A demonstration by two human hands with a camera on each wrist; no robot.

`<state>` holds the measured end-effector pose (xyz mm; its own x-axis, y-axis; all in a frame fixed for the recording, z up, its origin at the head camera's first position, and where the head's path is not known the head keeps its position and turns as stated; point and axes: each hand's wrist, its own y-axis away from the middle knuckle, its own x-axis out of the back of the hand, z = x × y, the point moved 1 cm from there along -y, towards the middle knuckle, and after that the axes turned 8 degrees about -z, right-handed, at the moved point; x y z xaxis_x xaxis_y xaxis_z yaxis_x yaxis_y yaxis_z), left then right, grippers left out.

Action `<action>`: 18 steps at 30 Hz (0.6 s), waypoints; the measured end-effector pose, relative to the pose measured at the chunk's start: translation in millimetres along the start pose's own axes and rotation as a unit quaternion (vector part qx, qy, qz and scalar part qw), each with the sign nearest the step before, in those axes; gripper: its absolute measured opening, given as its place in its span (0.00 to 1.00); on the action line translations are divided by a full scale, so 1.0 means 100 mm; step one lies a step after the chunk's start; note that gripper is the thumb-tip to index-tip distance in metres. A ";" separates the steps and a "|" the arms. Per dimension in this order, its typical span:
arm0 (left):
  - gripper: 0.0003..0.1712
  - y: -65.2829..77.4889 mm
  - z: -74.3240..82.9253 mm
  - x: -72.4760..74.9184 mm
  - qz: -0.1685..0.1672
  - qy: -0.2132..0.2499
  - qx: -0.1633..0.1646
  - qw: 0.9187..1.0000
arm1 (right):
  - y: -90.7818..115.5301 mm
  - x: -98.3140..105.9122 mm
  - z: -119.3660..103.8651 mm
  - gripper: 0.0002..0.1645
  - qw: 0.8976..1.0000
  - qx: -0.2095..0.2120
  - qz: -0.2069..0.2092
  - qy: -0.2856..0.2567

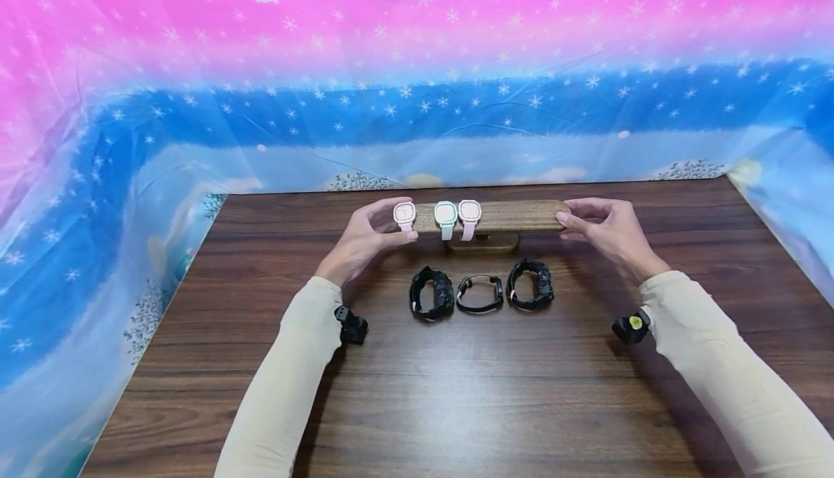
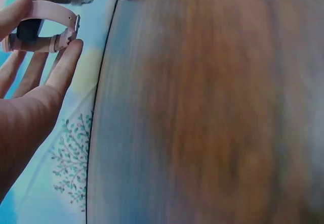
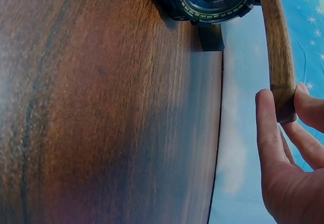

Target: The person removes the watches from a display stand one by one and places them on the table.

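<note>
A wooden display bar (image 1: 521, 216) on a small base (image 1: 482, 244) stands near the back of the table. Three square watches hang on its left part: a pink one (image 1: 405, 214) at the end, a mint one (image 1: 446, 214), then another pink one (image 1: 470, 211). My left hand (image 1: 365, 235) holds the end pink watch between thumb and fingers; in the left wrist view its looped pink strap (image 2: 53, 10) encircles the bar's dark end. With thumb and fingers, my right hand (image 1: 609, 232) pinches the bar's right end, also seen in the right wrist view.
In front of the stand, three black wrist pieces lie in a row: a chunky watch (image 1: 443, 295), a slim band (image 1: 499, 290) and another chunky watch (image 1: 544, 286). A patterned cloth (image 1: 391, 130) hangs behind the brown wooden table (image 1: 456, 405).
</note>
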<state>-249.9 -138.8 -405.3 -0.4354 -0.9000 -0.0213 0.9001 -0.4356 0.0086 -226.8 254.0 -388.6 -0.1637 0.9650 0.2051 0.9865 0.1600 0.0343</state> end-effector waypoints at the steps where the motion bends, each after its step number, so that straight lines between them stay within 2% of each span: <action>1: 0.42 0.01 0.00 0.01 0.003 -0.007 0.001 1.000 | 0.00 0.00 0.00 0.33 1.000 0.000 0.000 -0.001; 10: 0.41 0.15 0.02 0.14 0.027 -0.080 0.006 0.996 | 0.00 0.01 -0.01 0.34 1.000 0.005 -0.013 -0.006; 18: 0.40 0.33 0.13 0.20 0.048 -0.188 0.005 0.981 | 0.01 0.01 -0.01 0.33 1.000 0.008 -0.006 -0.002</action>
<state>-229.4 -170.9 -392.7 -0.3250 -0.8784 0.3503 0.9380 -0.3466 0.0013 -226.1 254.3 -387.0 -0.1763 0.9638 0.1999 0.9842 0.1758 0.0206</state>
